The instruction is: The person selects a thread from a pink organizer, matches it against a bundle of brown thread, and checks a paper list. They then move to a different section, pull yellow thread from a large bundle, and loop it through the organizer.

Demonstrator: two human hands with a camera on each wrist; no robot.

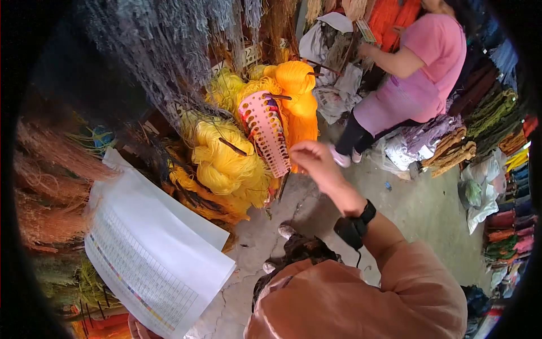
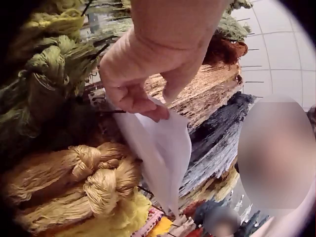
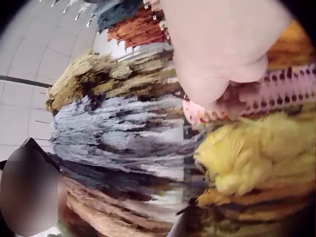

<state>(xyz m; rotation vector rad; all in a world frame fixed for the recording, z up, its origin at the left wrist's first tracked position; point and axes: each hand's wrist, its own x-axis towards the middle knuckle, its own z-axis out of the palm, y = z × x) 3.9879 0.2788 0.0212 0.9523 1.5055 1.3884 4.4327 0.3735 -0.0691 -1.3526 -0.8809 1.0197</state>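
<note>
My right hand (image 1: 309, 157) is raised and grips the lower end of a pink sample card (image 1: 264, 131) with rows of holes and thread tufts. The card lies against bright yellow yarn skeins (image 1: 226, 164) and orange skeins (image 1: 299, 93). In the right wrist view the right hand's fingers (image 3: 217, 74) curl round the pink card's edge (image 3: 284, 89) above yellow yarn (image 3: 252, 158). My left hand (image 2: 140, 91) pinches the top of white paper sheets (image 2: 163, 143). Those sheets (image 1: 152, 248) show a printed table with a strip of colour squares at the lower left.
Grey yarn (image 1: 164, 51) hangs at the upper left, brown and rust hanks (image 1: 48, 186) fill the left. A person in a pink top (image 1: 420, 68) stands at the upper right among stacked yarn (image 1: 497, 118). Cracked concrete floor (image 1: 418, 209) lies between us.
</note>
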